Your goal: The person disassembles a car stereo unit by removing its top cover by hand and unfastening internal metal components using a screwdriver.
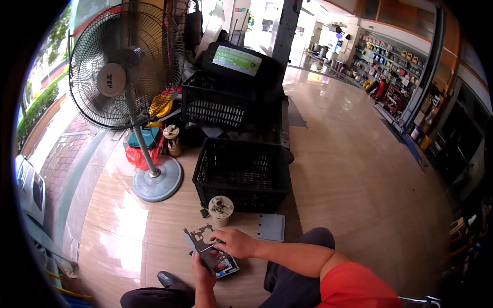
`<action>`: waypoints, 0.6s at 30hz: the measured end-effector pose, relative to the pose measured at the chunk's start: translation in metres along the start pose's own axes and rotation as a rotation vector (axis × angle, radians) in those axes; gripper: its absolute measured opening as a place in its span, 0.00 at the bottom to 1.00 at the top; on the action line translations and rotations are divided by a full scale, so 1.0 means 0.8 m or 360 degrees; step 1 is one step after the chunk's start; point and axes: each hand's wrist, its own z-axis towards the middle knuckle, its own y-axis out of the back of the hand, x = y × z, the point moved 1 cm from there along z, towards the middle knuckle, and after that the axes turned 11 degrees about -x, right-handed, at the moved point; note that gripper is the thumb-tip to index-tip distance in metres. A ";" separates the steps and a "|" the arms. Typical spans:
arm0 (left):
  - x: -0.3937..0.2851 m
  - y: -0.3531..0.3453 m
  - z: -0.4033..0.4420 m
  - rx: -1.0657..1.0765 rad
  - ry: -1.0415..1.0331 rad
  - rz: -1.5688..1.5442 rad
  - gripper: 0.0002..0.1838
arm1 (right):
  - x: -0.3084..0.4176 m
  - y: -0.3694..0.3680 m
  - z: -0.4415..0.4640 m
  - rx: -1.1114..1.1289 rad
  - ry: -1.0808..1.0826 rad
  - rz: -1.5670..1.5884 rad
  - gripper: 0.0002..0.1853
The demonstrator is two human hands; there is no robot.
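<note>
1. The left hand (204, 274) grips an opened electronic device (230, 268) by its near-left side; the fingers beneath are out of sight, so only part of the hold can be read.
2. The right hand (233, 243) sits over the device's upper part with its fingers bent. Whether it pinches something small or merely presses there I cannot tell (the knuckles hide the fingertips).
3. The device is between the two hands, above the floor (354, 185) and in front of the person's knees, tilted. Its inner parts are too small to make out, beyond a patch of blue near the lower edge.
4. A thin plate with cutouts (199, 235) stands out at its far end; where it joins the rest is covered by the right hand.
5. Just beyond stands a pale cylinder (221, 218), its top a jumble of parts (too blurred to name). A small dark piece lies beside it, partly hidden.
6. A flat grey panel (271, 227) lies to the right of the cylinder, near the crate.
7. The black crate (241, 200) behind has a dim interior, its contents hard to make out.
8. Farther back, a standing fan (112, 79) partly screens a red plastic bag (137, 158).
9. The red sleeve (354, 287) and dark trousers are cut off by the lower edge.
</note>
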 end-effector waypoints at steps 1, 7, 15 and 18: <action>0.000 0.001 0.000 0.0013 -0.0028 0.0014 0.27 | 0.001 -0.001 0.000 0.0006 0.0003 0.0001 0.11; -0.002 -0.003 -0.001 0.0042 -0.0067 -0.0006 0.19 | 0.005 -0.005 0.003 -0.0103 -0.0439 0.0177 0.13; -0.005 -0.002 -0.005 -0.0041 -0.0107 -0.0047 0.22 | 0.012 -0.008 0.004 0.0029 -0.0506 -0.0042 0.11; -0.006 -0.001 -0.004 -0.0013 0.0013 -0.0287 0.17 | 0.014 -0.010 0.004 0.0019 -0.0431 -0.0004 0.11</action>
